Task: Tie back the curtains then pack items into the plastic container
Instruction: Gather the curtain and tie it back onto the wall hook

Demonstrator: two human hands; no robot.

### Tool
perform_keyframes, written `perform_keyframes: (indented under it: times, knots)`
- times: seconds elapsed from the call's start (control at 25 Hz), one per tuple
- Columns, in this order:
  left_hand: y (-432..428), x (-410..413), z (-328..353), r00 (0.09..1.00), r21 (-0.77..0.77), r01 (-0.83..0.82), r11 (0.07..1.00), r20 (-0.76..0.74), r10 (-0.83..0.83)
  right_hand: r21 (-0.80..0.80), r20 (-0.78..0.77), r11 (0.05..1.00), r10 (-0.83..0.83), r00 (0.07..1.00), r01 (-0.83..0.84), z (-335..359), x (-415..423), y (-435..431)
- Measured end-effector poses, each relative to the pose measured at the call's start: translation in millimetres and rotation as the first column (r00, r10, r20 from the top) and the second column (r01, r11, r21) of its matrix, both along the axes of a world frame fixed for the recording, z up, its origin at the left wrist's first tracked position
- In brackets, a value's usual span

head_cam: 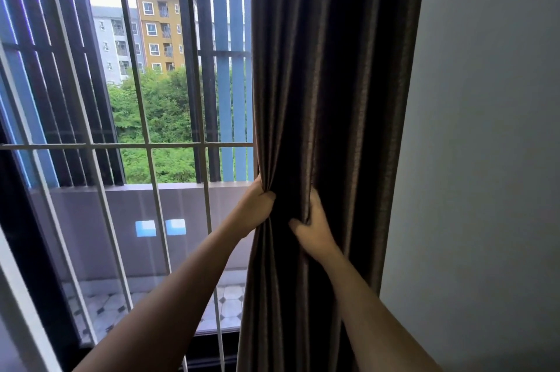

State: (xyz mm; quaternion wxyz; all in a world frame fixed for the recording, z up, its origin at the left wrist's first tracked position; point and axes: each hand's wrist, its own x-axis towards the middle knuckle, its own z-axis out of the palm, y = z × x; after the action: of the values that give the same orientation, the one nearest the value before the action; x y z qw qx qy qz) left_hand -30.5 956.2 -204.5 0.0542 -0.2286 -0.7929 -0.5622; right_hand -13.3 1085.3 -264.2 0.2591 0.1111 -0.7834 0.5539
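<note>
Tally by kind
One curtain (348,68); two hands, left hand (256,208) and right hand (312,229); two buildings, yellow building (157,23), grey building (116,41).

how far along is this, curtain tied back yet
Done: the curtain is drawn aside, bunched beside the wall, so the window is uncovered. In hand: the left hand grips its window-side edge and the right hand pinches folds further in, gathering it. Left: no tie is on it or in view, so tying is not done, and no container or items show, so packing has not begun.
</note>
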Motion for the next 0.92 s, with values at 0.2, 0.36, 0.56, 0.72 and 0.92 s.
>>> perform_keyframes:
  times: [0.2, 0.36, 0.56, 0.72, 0.92]
  knots:
    - [18.1, 6.0, -1.7, 0.995, 0.074, 0.067, 0.995, 0.062, -0.072, 0.030, 0.174, 0.991, 0.125, 0.977, -0.132, -41.4, 2.9, -10.3]
    - [25.0, 5.1, -4.5, 0.989, 0.095, 0.071, 0.993, 0.125, -0.083, 0.177, 0.276, 0.967, 0.129, 0.953, -0.182, -33.7, 3.3, -14.7]
    - [36.0, 3.8, -2.9, 0.995, -0.028, -0.092, 0.995, -0.043, 0.091, 0.412, 0.300, 0.880, 0.114, 0.947, -0.236, -25.8, 6.0, -7.5]
    - [16.3, -5.2, -2.1, 0.993, -0.059, -0.110, 0.992, -0.056, 0.107, 0.228, -0.452, 0.858, -0.325, 0.831, 0.460, 19.3, 11.1, 28.3]
    - [7.6, -2.6, -3.3, 0.995, -0.031, -0.097, 0.995, -0.026, 0.096, -0.176, -0.403, 0.920, -0.392, 0.827, 0.350, 117.9, 10.6, 50.2]
